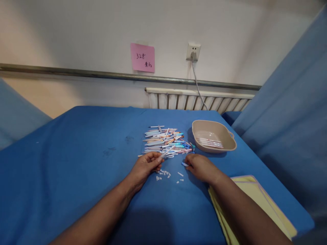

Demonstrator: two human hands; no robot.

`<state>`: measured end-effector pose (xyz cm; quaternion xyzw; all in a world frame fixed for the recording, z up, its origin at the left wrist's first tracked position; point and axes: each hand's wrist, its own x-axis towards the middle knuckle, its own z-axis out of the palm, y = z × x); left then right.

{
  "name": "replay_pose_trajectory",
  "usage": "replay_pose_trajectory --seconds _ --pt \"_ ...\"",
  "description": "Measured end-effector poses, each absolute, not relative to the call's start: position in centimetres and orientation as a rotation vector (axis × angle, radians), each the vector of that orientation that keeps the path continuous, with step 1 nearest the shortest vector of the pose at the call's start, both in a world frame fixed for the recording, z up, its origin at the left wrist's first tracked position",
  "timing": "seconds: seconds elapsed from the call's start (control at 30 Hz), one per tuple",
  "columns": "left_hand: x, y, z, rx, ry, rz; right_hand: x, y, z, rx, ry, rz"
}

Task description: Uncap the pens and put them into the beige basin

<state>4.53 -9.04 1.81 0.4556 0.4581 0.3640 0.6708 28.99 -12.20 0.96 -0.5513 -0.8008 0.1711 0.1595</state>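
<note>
A pile of several thin pens in pastel colours (166,140) lies in the middle of a blue-covered table (76,163). My left hand (145,166) rests just in front of the pile and pinches a thin white pen refill (167,151) that points up and to the right. My right hand (200,166) lies to the right of it, fingertips closed on a small blue pen piece (184,164). Between my hands, several tiny white bits (165,174) are scattered on the cloth.
A beige tray (227,131) with a few thin sticks in it stands right of the pile. A yellow folder (265,204) lies under my right forearm at the table's right edge. Behind are a radiator (194,100), a wall socket with a cable (193,51) and a pink note (142,57).
</note>
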Motion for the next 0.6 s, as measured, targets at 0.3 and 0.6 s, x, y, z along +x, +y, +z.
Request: replay_pose_trajectory --seconds 0.3,0.6 --pt "4.8 -9.4 2.3 1.103 1.033 0.815 28.0 -11.0 -0.1 -1.279 -1.631 1.029" --pt "4.8 -9.5 2.1 1.195 1.045 0.766 27.2 -11.0 1.2 -0.932 -0.874 1.427"
